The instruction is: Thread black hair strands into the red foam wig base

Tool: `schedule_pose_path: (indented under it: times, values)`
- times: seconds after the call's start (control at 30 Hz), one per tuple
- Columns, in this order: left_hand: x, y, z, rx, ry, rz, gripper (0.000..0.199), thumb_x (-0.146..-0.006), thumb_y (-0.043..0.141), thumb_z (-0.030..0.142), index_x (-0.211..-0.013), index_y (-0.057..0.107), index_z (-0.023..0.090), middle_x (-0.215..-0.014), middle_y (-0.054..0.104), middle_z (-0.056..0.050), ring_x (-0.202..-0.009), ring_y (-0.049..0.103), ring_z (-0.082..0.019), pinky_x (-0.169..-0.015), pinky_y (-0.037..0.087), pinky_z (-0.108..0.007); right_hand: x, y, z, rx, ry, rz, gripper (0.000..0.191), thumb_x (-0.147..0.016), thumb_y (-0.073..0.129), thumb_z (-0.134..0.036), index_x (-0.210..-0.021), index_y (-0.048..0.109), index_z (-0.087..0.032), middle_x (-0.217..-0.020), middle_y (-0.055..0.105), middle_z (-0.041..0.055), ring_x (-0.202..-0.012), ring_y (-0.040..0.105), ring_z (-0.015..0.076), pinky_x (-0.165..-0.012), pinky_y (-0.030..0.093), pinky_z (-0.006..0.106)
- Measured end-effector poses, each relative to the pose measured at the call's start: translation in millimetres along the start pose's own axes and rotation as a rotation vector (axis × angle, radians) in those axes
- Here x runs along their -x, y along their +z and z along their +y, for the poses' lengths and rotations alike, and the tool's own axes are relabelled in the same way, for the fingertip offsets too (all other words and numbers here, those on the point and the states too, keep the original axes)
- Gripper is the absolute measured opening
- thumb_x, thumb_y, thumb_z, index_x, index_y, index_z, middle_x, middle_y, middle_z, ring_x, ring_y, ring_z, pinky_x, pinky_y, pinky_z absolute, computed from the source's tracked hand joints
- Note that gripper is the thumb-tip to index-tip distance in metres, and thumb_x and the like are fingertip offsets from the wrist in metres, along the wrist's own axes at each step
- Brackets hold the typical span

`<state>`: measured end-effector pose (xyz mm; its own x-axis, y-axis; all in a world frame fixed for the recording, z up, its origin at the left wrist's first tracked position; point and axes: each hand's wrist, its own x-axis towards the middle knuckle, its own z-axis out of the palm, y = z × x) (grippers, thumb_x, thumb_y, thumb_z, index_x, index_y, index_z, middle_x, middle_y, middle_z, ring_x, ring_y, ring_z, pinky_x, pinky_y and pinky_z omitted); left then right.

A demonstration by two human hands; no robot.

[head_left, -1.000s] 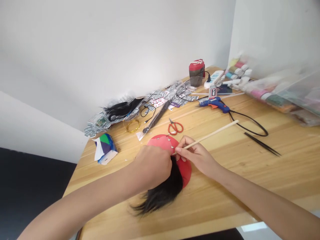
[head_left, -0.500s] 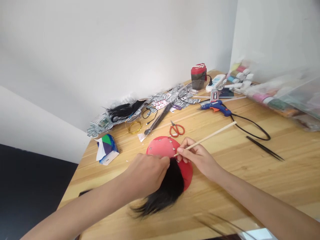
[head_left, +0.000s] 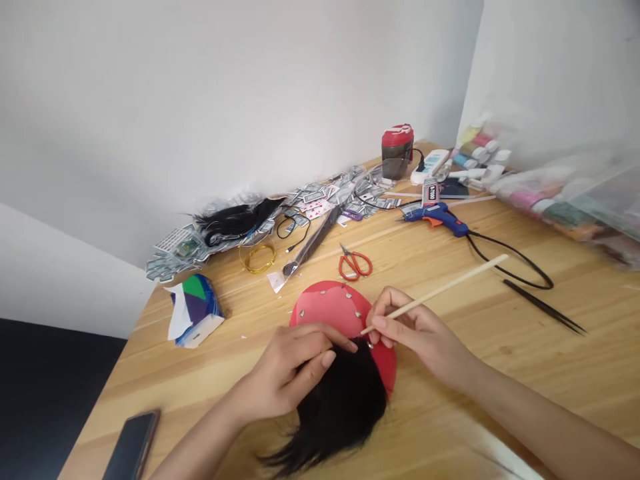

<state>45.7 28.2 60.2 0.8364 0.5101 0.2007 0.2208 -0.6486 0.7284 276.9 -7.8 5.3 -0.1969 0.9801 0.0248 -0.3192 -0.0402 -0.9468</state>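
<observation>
A red and pink disc [head_left: 320, 308] with small silvery pieces around its edge lies on the table. A bundle of black hair [head_left: 345, 407] covers its lower part and trails over the table toward me. My left hand [head_left: 295, 370] rests over the hair; its index finger reaches to the hair's upper edge, and the thumb stands apart from it. Between the thumb and fingers of my right hand [head_left: 410, 327] is a thin wooden stick [head_left: 450, 285], slanting up to the right. Its lower tip meets the disc where the hair begins, close to my left fingertip.
Red-handled scissors [head_left: 355, 264] lie behind the disc. To the right are a blue glue gun [head_left: 440, 217] with its cable and black tweezers [head_left: 543, 305]. A tissue pack [head_left: 196, 310] and a phone [head_left: 133, 443] lie left. Loose cards [head_left: 320, 200] and black hair [head_left: 240, 221] line the wall.
My left hand has gone from a pinch at the hair's top edge to outstretched fingers lying on it. The stick stays in my right hand. The view has shifted, bringing the phone into sight.
</observation>
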Motion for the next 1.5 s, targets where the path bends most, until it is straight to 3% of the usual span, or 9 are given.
schedule_pose_path:
  times: [0.2,0.47,0.63,1.03,1.5]
  values:
    - [4,4.8,-6,0.095,-0.002,0.097,0.024,-0.105,0.046,0.016,-0.106,0.07,0.017,-0.102,0.077,-0.006,-0.093,0.072,-0.011,-0.083,0.05,-0.016,7,1,-1,0.066,-0.074,0.0,0.035,-0.094,0.072,-0.051,-0.083,0.06,-0.02,-0.077,0.066,0.0009,-0.067,0.058,0.0129,-0.062,0.044,0.025]
    - [3,4.9,-7,0.116,-0.04,0.114,0.022,-0.103,0.047,0.015,-0.102,0.069,0.016,-0.095,0.076,-0.005,-0.087,0.071,-0.01,-0.078,0.05,-0.015,16,-1,3,0.291,-0.227,-0.008,0.013,-0.102,0.062,-0.029,-0.09,0.062,-0.025,-0.088,0.066,-0.0005,-0.081,0.064,0.0128,-0.072,0.049,0.022]
    - [2,4.4,-6,0.116,-0.062,0.101,0.022,-0.103,0.047,0.014,-0.104,0.069,0.015,-0.096,0.075,-0.004,-0.087,0.071,-0.009,-0.079,0.049,-0.014,16,-3,6,0.359,-0.321,-0.025,0.012,-0.101,0.06,-0.017,-0.095,0.061,-0.027,-0.092,0.068,-0.0014,-0.085,0.066,0.0121,-0.073,0.051,0.021]
    - [3,2.8,-4,0.082,-0.084,0.097,0.022,-0.103,0.047,0.016,-0.104,0.068,0.018,-0.096,0.075,-0.002,-0.085,0.071,-0.01,-0.076,0.05,-0.016,17,0,11,0.316,-0.334,0.079,0.009,-0.098,0.066,-0.021,-0.09,0.063,-0.024,-0.086,0.071,0.0034,-0.076,0.07,0.0175,-0.064,0.053,0.028]
    - [5,4.1,-7,0.118,-0.088,0.09,0.022,-0.104,0.046,0.014,-0.103,0.068,0.019,-0.097,0.076,-0.003,-0.088,0.072,-0.011,-0.079,0.051,-0.017,17,11,12,0.455,-0.453,0.185,0.017,-0.093,0.066,-0.011,-0.085,0.061,-0.025,-0.078,0.07,0.0006,-0.068,0.07,0.016,-0.059,0.054,0.025]
